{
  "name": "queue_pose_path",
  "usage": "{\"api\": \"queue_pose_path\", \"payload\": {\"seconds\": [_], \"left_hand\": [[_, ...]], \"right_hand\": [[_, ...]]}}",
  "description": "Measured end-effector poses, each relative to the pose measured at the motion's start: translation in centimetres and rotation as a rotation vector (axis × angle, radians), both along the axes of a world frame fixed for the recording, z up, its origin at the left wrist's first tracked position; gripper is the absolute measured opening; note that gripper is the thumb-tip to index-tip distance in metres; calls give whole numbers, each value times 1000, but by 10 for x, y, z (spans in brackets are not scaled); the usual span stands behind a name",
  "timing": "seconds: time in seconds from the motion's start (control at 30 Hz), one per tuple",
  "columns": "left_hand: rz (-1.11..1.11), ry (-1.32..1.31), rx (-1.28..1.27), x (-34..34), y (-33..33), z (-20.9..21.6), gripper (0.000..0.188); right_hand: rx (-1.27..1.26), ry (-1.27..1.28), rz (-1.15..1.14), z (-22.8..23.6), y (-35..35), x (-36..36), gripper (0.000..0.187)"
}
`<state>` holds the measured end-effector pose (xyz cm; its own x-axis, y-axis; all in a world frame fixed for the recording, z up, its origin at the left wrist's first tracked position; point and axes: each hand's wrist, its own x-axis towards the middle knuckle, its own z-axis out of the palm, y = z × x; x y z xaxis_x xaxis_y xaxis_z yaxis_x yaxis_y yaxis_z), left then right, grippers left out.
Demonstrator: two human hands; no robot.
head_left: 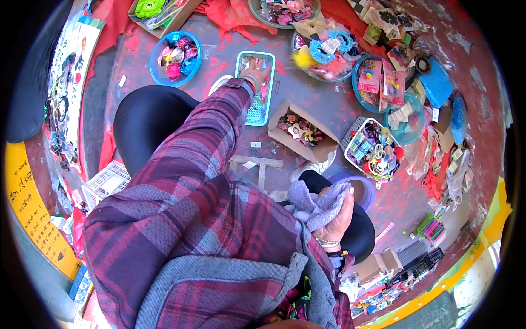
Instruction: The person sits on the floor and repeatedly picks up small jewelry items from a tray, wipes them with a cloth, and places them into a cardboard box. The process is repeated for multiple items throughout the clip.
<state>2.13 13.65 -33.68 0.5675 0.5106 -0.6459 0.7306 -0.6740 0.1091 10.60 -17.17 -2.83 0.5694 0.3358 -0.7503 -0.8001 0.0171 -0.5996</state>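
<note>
My left hand [255, 73] reaches into a long turquoise plastic basket [266, 104] holding small colourful items. Its fingers look spread over the contents, and I see nothing gripped in them. Close to my body, my right hand [338, 222] is closed around a lavender-grey cloth [316, 204], which bunches up above the palm and partly hides the fingers. Bracelets circle that wrist. Below the basket stands an open cardboard box [323, 147] with flower-shaped pieces inside.
A blue bowl [196, 64] of shiny hair ornaments stands at the upper left. On the right are a white basket [350, 143] of hair ties and a teal bowl [359, 98] of packaged items. A purple basin [368, 192] lies beside my knee, and a white crate [107, 183] is at left.
</note>
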Motion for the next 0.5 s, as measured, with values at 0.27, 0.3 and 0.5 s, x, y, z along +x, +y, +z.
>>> {"api": "queue_pose_path", "payload": {"seconds": [0.27,0.3,0.5], "left_hand": [[-137,-171,48,-15,-23,-11,51],[-162,-230,52,-21,-27,-10,47],[-172,-190,68,-36,-58,-13,30]], "right_hand": [[46,34,9,-2,-3,2,32],[53,39,13,-3,-4,2,32],[48,35,-6,-4,-7,1,29]]}}
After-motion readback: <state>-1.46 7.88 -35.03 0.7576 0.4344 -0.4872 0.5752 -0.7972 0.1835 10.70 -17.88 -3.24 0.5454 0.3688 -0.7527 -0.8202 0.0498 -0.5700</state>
